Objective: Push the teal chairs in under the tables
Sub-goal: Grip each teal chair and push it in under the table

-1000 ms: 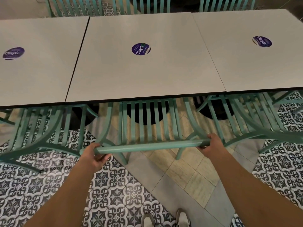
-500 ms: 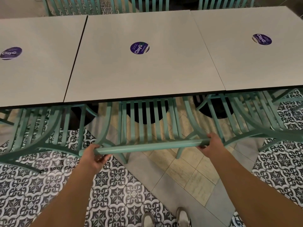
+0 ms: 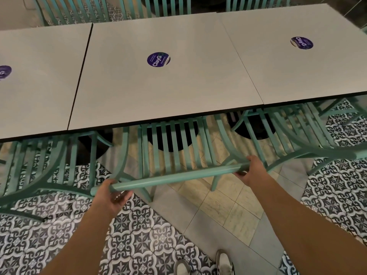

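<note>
We grip top rail [image 3: 174,178] of middle chair [image 3: 172,147]: left hand [image 3: 111,197], right hand [image 3: 251,171] wrapped | seat under middle table [image 3: 170,92] edge | tiled floor [image 3: 198,211] open behind

Three pale grey tables are set edge to edge in a row: the left table [image 3: 39,80], the middle table [image 3: 168,92] and the right table [image 3: 297,72]. A round purple sticker [image 3: 158,59] is fixed near the centre of the middle table, another sticker [image 3: 301,43] on the right table, and a third sticker [image 3: 4,72] is cut off at the left table's left edge. The floor [image 3: 139,235] is laid with patterned dark-and-white tiles, with plain beige tiles [image 3: 224,205] near the middle table's near edge.
</note>
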### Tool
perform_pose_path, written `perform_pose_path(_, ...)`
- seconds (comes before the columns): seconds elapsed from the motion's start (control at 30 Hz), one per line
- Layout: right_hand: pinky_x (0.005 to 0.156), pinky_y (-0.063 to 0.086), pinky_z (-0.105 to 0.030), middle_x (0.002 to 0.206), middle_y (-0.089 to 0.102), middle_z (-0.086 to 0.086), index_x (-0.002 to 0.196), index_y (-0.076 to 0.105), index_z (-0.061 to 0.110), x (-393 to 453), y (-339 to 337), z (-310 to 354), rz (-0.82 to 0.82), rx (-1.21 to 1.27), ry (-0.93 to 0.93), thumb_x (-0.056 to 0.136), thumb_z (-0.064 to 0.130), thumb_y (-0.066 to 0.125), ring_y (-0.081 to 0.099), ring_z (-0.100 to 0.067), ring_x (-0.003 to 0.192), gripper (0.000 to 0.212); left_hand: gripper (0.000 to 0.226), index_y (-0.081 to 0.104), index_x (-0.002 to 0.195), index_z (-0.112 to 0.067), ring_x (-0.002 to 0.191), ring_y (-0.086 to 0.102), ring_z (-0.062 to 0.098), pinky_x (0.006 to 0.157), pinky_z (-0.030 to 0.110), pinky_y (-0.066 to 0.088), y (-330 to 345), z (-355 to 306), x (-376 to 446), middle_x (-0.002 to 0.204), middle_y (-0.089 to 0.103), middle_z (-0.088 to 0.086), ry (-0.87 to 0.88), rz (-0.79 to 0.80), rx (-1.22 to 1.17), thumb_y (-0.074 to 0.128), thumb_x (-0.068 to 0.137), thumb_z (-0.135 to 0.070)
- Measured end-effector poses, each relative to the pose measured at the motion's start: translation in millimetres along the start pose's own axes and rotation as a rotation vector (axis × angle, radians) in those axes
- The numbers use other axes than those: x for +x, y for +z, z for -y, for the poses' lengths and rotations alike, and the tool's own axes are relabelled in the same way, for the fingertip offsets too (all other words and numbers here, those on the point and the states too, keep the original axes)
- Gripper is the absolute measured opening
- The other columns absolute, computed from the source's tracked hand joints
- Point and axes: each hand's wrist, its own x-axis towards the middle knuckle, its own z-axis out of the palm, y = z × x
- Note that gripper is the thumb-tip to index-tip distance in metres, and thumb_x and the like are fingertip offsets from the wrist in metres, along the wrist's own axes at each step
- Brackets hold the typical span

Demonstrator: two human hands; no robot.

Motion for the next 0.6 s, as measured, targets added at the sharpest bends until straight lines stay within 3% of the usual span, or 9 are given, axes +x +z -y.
perform_pose_path(0.07,0.065,0.053,-0.047,0.109,0.053,-0.016,0.126,0.044,0.011,-2.3,-4.3,1.4,0.043,-0.011,0.003,0.094,0.030,0.059,0.058,-0.034,0.083,0.041,0.026,0.057,0.101,-0.007,0.098,0.064,0.033,0.087,0.044,0.054,-2.1,3.0,2.3,0.109,0.062,0.019,0.043,0.025,0.068,0.061,0.094,-0.031)
perform_pose_path(0.17,0.076,0.054,-0.049,0.113,0.056,-0.015,0.122,0.047,0.010,-6.3,-19.7,2.0,0.123,-0.129,-0.021,0.093,0.042,0.057,0.060,-0.034,0.095,0.044,0.047,0.057,0.118,-0.006,0.101,0.065,0.036,0.085,0.051,0.053,-3.6,14.1,3.7,0.112,0.065,0.019,0.073,0.090,0.245,0.061,0.091,-0.044)
perform_pose_path(0.3,0.088,0.049,-0.047,0.127,0.052,-0.008,0.140,0.036,0.014,-11.9,-51.7,3.8,0.067,-0.397,-0.301,0.092,0.045,0.056,0.056,-0.031,0.112,0.060,0.059,0.056,0.119,-0.008,0.108,0.060,0.033,0.102,0.054,0.042,10.2,46.8,-14.6,0.115,0.066,0.013,0.145,0.278,0.754,0.058,0.086,-0.057)
perform_pose_path(0.37,0.098,0.044,-0.044,0.138,0.046,-0.007,0.148,0.026,0.017,-16.6,-78.8,-0.5,0.053,-0.607,-0.473,0.090,0.049,0.057,0.050,-0.031,0.122,0.073,0.053,0.058,0.116,-0.012,0.106,0.062,0.028,0.103,0.051,0.042,25.7,63.9,-27.8,0.112,0.067,0.009,0.181,0.349,0.968,0.061,0.084,-0.055)
perform_pose_path(0.47,0.090,0.039,-0.030,0.139,0.047,-0.010,0.147,0.031,0.016,-23.2,-128.3,-2.0,0.024,-0.801,-0.576,0.092,0.041,0.058,0.049,-0.027,0.123,0.067,0.037,0.060,0.116,-0.019,0.104,0.064,0.024,0.104,0.048,0.042,58.6,91.1,-52.2,0.114,0.068,0.007,0.226,0.468,1.183,0.062,0.090,-0.044)
perform_pose_path(0.53,0.092,0.039,-0.029,0.140,0.048,-0.011,0.145,0.035,0.014,-25.5,-163.2,6.6,-0.002,-0.854,-0.603,0.092,0.036,0.059,0.049,-0.024,0.123,0.062,0.019,0.061,0.103,-0.026,0.103,0.064,0.022,0.104,0.046,0.043,83.5,111.3,-75.3,0.111,0.069,0.004,0.287,0.536,1.285,0.064,0.090,-0.040)
perform_pose_path(0.6,0.095,0.036,-0.029,0.138,0.050,-0.010,0.143,0.038,0.012,-26.7,-199.8,19.4,-0.032,-0.976,-0.682,0.092,0.036,0.059,0.050,-0.022,0.120,0.060,0.011,0.064,0.096,-0.025,0.099,0.065,0.019,0.093,0.031,0.049,108.8,132.9,-97.7,0.104,0.069,0.001,0.412,0.621,1.396,0.064,0.091,-0.034)
